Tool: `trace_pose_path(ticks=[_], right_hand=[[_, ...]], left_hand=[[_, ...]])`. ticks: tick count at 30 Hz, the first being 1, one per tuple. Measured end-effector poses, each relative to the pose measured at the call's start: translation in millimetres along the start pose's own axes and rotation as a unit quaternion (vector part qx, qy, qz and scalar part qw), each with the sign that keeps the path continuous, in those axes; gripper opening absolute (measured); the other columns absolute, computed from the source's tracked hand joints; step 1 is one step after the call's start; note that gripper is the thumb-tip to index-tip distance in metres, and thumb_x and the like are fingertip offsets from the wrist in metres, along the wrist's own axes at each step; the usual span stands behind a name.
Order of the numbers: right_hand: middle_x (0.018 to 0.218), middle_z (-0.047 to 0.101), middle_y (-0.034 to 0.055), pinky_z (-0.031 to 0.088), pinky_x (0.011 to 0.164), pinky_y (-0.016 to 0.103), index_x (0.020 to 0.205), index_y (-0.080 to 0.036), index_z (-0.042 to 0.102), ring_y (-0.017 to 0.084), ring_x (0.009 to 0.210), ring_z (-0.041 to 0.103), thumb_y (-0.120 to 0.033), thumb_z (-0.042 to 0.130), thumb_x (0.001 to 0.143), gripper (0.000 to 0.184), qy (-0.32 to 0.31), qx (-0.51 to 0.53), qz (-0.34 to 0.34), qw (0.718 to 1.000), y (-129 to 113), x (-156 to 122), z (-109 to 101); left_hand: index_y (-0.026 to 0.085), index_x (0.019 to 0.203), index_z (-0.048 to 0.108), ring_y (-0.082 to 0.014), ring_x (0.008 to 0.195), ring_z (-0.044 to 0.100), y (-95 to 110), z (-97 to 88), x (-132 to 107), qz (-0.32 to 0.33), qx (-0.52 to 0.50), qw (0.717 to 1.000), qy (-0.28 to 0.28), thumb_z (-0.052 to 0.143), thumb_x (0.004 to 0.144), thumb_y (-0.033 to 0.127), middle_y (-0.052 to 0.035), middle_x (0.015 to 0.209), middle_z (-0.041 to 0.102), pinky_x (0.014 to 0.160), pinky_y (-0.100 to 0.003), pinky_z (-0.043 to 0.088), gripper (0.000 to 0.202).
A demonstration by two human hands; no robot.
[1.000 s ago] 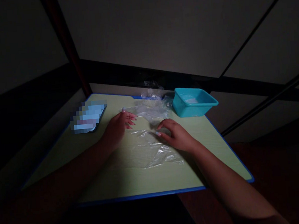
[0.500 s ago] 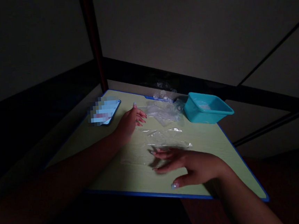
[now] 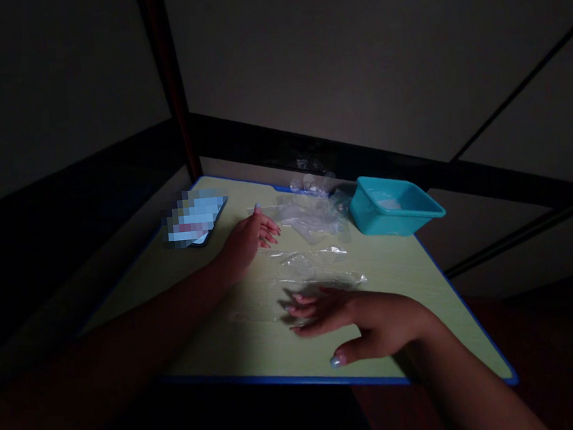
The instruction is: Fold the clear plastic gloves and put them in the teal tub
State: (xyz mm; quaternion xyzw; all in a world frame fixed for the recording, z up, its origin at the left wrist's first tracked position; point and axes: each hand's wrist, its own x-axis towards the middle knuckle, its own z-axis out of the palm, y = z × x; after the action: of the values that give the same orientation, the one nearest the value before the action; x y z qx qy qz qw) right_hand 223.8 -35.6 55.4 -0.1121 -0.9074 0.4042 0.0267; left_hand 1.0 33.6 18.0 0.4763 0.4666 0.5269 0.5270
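My left hand (image 3: 252,239) rests on its side on the table, thumb up and fingers loosely curved apart, with nothing visible in it. It lies beside a pile of clear plastic bags (image 3: 312,221). Nearer to me, a clear plastic bag (image 3: 301,265) is spread flat, its creased edges shining. Over the near part of that bag is my right hand (image 3: 346,320), palm down with fingers stretched and spread, holding nothing. Whether its fingertips touch the plastic I cannot tell.
A turquoise plastic basket (image 3: 401,221) with something pale inside stands at the table's far right edge. On the far left lies a phone (image 3: 197,217) with a lit, blurred screen. The pale table (image 3: 197,340) has a blue rim, and walls rise behind it.
My hands hold nearly the same poses; the right fingers have shifted slightly left over the plastic. The view has tilted a little.
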Motion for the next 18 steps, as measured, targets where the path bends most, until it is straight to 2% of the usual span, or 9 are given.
trace_pose_path(ticks=[7,18], right_hand=[[0.141,0.051,0.0105,0.024,0.116,0.039,0.126,-0.017,0.061,0.02,0.14,0.032,-0.029,0.067,0.085,0.043,0.081,-0.046,0.072,0.993,6,2,3],[0.136,0.055,0.013,0.032,0.112,0.042,0.124,-0.015,0.061,0.023,0.133,0.043,-0.031,0.066,0.085,0.042,0.148,-0.068,0.106,0.981,13,5,6]], left_hand=[[0.016,0.064,0.06,-0.0129,0.056,0.056,-2,-0.4,-1,-0.002,0.02,1.0,-0.019,0.04,0.092,0.054,-0.0042,0.067,0.062,0.056,-0.024,0.044,0.052],[0.016,0.064,0.06,-0.0128,0.055,0.056,0,0.2,-2,-0.015,0.039,0.999,-0.032,0.038,0.092,0.054,-0.0039,0.064,0.061,0.055,-0.023,0.043,0.053]])
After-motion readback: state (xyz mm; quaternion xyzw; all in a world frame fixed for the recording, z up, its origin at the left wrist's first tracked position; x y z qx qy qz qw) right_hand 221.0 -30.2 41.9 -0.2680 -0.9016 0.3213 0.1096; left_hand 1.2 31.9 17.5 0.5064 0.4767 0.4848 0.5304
